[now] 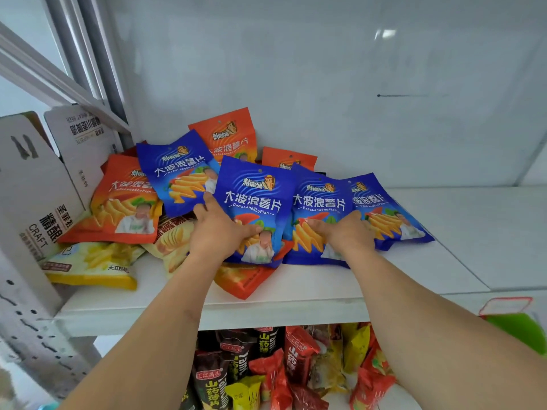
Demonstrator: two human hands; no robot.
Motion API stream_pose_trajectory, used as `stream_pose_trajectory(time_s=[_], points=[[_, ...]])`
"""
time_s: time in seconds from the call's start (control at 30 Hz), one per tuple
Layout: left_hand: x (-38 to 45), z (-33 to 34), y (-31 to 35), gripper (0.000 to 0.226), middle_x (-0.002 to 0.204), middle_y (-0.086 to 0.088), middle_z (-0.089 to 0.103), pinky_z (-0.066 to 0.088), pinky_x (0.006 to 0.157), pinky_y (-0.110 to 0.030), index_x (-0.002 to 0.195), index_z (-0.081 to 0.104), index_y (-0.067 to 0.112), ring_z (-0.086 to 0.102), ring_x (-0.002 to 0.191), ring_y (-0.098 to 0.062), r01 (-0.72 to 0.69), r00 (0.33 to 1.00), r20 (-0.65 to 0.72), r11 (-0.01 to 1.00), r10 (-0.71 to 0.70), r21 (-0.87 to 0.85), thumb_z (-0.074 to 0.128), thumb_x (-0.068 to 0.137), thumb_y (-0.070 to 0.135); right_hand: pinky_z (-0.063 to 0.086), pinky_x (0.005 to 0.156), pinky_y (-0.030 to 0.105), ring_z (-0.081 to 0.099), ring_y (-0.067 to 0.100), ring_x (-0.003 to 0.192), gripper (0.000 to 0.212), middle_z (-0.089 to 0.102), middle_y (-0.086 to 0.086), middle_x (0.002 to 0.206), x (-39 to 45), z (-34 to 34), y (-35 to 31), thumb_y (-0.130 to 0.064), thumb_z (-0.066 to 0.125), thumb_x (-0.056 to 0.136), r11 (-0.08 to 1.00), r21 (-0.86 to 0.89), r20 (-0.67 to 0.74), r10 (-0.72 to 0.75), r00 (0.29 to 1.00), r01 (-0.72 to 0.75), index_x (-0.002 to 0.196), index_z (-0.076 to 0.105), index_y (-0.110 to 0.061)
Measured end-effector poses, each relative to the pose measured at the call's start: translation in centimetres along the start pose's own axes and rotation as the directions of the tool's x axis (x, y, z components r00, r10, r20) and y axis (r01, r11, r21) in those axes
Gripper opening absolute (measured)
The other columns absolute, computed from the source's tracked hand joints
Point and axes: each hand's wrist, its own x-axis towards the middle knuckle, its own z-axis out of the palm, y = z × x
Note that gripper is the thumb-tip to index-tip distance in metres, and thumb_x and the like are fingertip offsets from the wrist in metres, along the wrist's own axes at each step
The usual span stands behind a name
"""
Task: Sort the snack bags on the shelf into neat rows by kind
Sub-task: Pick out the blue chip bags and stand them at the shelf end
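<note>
A heap of snack bags lies on the white shelf (296, 294). My left hand (219, 229) grips the middle blue chip bag (254, 199) at its left edge, thumb on its front. My right hand (346, 232) rests on a second blue bag (319, 208), fingers curled over its lower front. A third blue bag (393, 211) lies to the right, partly under it. Another blue bag (180, 173) leans at the back left. Orange bags sit behind (231, 134), at the left (124, 202) and under the blue ones (245, 279). Yellow bags (94, 261) lie at the front left.
White cardboard drink carriers (38, 184) stand at the shelf's left end. The right part of the shelf (473, 226) is bare white. The lower shelf holds several dark, red and yellow snack bags (281, 368). A green price tag holder (515, 327) sticks out at the right.
</note>
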Motion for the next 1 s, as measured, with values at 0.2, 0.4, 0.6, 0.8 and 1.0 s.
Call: stream_pose_trajectory(time_s=[0.2,0.4,0.6,0.8,1.0], points=[[0.9,-0.3,-0.2,0.125,0.154,-0.016,0.038,0.043,0.104,-0.046,0.157,0.001,0.008,0.041,0.139,-0.036,0.105,0.993,0.075,0.967,-0.090,-0.233,0.089,0.072,0.036,0.049,0.083,0.038,0.058,0.032,0.116,0.087,0.057,0.012,0.132,0.7,0.3,0.0,-0.045,0.087,0.068,0.925,0.377,0.003,0.037,0.999,-0.036,0.133,0.043,-0.008],[1.4,-0.7,-0.6,0.089,0.138,-0.014,0.055,0.044,0.083,-0.038,0.143,0.033,0.003,0.055,0.123,-0.033,0.159,0.985,0.125,0.899,-0.117,-0.408,0.087,0.076,0.025,0.043,0.064,0.029,0.057,0.023,0.085,0.050,0.059,0.003,0.088,1.0,0.0,0.2,-0.032,0.087,0.073,0.848,0.523,0.089,0.053,0.995,-0.092,0.102,0.054,-0.006],[1.6,-1.5,-1.1,0.073,0.119,-0.010,0.064,0.047,0.069,-0.034,0.132,0.046,0.006,0.061,0.099,-0.026,0.158,0.976,0.207,0.885,-0.072,-0.438,0.086,0.074,0.026,0.053,0.069,0.035,0.054,0.021,0.067,0.034,0.058,0.004,0.072,0.9,-0.3,0.4,-0.022,0.085,0.074,0.832,0.548,0.152,0.003,0.988,-0.087,0.090,0.058,-0.009],[1.1,-1.2,-1.0,0.052,0.102,-0.003,0.076,0.057,0.092,-0.046,0.109,0.068,0.016,0.073,0.093,-0.024,0.113,0.954,0.298,0.862,0.045,-0.494,0.091,0.065,0.030,0.053,0.069,0.035,0.064,0.024,0.084,0.030,0.067,0.005,0.084,0.8,-1.3,0.4,-0.015,0.084,0.075,0.772,0.635,0.126,-0.067,0.990,-0.028,0.097,0.064,-0.008],[-1.0,-0.2,1.3,0.036,0.097,-0.005,0.079,0.059,0.089,-0.049,0.108,0.066,0.012,0.076,0.087,-0.027,0.089,0.932,0.307,0.700,0.192,-0.709,0.084,0.077,0.011,0.058,0.072,0.039,0.071,0.023,0.079,0.025,0.073,0.002,0.072,1.9,-5.7,2.3,-0.018,0.080,0.080,0.703,0.711,0.129,-0.139,0.982,0.006,0.097,0.064,-0.009]])
